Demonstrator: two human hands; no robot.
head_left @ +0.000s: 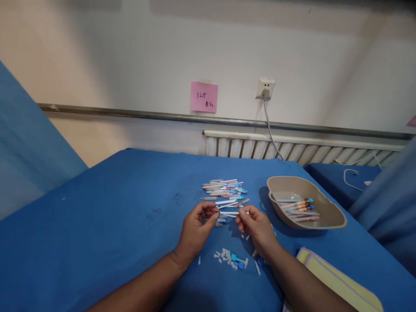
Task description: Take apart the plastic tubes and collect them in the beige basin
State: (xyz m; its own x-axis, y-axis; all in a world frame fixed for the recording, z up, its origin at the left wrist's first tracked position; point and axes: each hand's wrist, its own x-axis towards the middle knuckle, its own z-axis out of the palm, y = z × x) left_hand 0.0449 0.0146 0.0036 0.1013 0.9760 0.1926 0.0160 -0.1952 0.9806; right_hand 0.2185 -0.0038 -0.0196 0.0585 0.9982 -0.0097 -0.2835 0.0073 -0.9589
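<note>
My left hand (pixel 196 227) and my right hand (pixel 256 225) hover over a blue-covered table (pixel 113 225), both pinched on the two ends of one thin white pen part (pixel 229 212) held level between them. Just beyond my fingers lies a pile of several pens and pen tubes (pixel 224 190) in white, blue and orange. Below my hands a scatter of small white and blue caps (pixel 231 258) lies on the cloth.
A beige tray (pixel 328 214) at the right holds several assembled pens (pixel 299 208). A yellow and white pad (pixel 341 281) lies at the near right. A radiator (pixel 292 149), a wall socket with a cable (pixel 265 89) and a pink note (pixel 204 97) are behind.
</note>
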